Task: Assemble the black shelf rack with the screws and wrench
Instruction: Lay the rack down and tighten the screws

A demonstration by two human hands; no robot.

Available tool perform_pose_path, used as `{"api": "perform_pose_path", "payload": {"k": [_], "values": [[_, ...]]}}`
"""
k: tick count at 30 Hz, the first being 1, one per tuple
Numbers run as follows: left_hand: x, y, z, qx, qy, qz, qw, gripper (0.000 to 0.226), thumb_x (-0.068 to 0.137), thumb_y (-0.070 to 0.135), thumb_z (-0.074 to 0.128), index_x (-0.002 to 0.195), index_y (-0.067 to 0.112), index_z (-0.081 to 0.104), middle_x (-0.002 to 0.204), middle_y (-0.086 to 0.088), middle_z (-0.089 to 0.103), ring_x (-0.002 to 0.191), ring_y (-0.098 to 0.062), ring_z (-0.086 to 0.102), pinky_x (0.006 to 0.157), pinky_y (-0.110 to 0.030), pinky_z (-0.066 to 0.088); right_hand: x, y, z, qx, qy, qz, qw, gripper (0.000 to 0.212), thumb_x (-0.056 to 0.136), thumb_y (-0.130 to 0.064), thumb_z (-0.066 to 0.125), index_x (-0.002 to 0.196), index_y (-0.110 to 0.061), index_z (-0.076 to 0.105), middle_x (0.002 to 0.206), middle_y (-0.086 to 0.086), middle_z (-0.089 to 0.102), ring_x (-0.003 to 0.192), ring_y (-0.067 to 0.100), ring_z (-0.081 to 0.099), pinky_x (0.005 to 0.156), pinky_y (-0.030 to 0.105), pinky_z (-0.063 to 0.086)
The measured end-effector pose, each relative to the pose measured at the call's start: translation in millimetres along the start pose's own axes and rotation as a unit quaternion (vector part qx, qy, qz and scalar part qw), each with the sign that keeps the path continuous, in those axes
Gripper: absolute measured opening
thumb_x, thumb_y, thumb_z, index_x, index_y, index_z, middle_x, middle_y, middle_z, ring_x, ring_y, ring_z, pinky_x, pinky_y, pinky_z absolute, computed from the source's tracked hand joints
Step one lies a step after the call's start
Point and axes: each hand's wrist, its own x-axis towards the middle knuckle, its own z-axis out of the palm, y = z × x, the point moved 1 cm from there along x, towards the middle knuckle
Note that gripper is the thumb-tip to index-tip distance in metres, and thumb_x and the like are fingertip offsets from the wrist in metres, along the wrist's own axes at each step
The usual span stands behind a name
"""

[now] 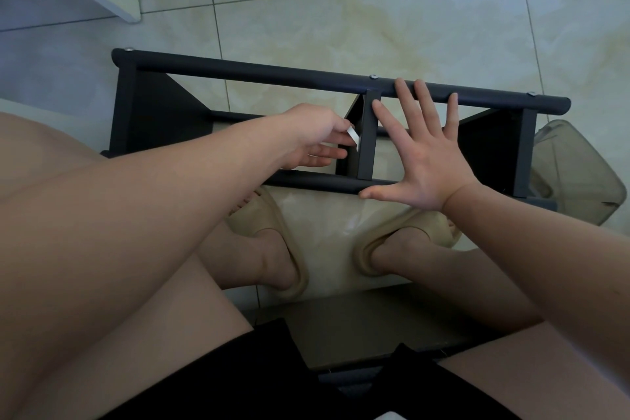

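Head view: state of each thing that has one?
black shelf rack: on its side, bars joined, screws in top bar.
left hand: pinches a small pale tool, likely the wrench, at the middle upright.
right hand: open, fingers spread on the rack.
clear container: on floor, contents unclear.

Head view, steeply down, close over rack (259,70)

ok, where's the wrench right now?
Head view, centre: the wrench is pinched in the left hand, against the middle upright of the black shelf rack, opposite the open right hand.
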Motion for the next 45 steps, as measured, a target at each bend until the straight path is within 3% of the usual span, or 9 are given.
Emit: {"api": "perform_pose_path", "payload": {"k": [14,20,32,38,45], "values": [[-0.9,-2.2,-0.5,0.061,-0.004,-0.006,0.998,0.016,0.1,0.03,0.055,0.109,0.022,0.065,0.077,0.012,0.076,0.084,-0.011,0.07,0.074,-0.028,0.051,-0.2,-0.4,-0.7,-0.002,-0.002,0.001,1.0,0.125,0.067,-0.101,0.032,0.163,-0.024,0.012,0.17,0.014,-0.002,0.156,0.038,-0.007,0.116,0.073,-0.007],[-1.2,-1.7,1.9,0.054,-0.015,0.002,0.998,0.015,0.102,0.026,0.051,0.108,0.023,0.065,0.088,0.009,0.074,0.084,-0.011,0.07,0.071,-0.028,0.05,0.8,-0.1,0.0,-0.002,-0.003,0.003,1.0,0.125,0.067,-0.101,0.031,0.163,-0.024,0.011,0.17,0.014,-0.003,0.156,0.037,-0.008,0.116,0.073,-0.007],[-0.5,-2.3,2.5,0.099,-0.018,0.011,0.995,0.013,0.101,0.026,0.052,0.099,0.023,0.065,0.085,0.007,0.076,0.084,-0.012,0.07,0.071,-0.028,0.049,-0.3,0.3,0.2,-0.004,0.002,0.0,1.0,0.125,0.068,-0.101,0.033,0.163,-0.024,0.011,0.17,0.014,-0.002,0.156,0.038,-0.007,0.116,0.072,-0.008],[-0.3,-1.0,3.1,0.115,-0.022,0.007,0.993,0.015,0.103,0.023,0.048,0.099,0.02,0.062,0.073,0.011,0.075,0.084,-0.008,0.069,0.079,-0.03,0.048,-0.2,-0.4,-0.5,0.001,-0.001,0.001,1.0,0.125,0.067,-0.101,0.034,0.163,-0.024,0.012,0.17,0.014,-0.003,0.156,0.038,-0.007,0.116,0.073,-0.008],[-3.0,-0.4,4.1,0.16,-0.023,0.016,0.987,0.021,0.106,0.02,0.043,0.091,0.02,0.058,0.084,0.007,0.073,0.092,-0.008,0.063,0.092,-0.035,0.043,0.3,-0.4,-0.3,-0.004,-0.003,0.0,1.0,0.124,0.068,-0.101,0.033,0.164,-0.024,0.01,0.17,0.014,-0.003,0.156,0.038,-0.008,0.116,0.073,-0.008]]}}
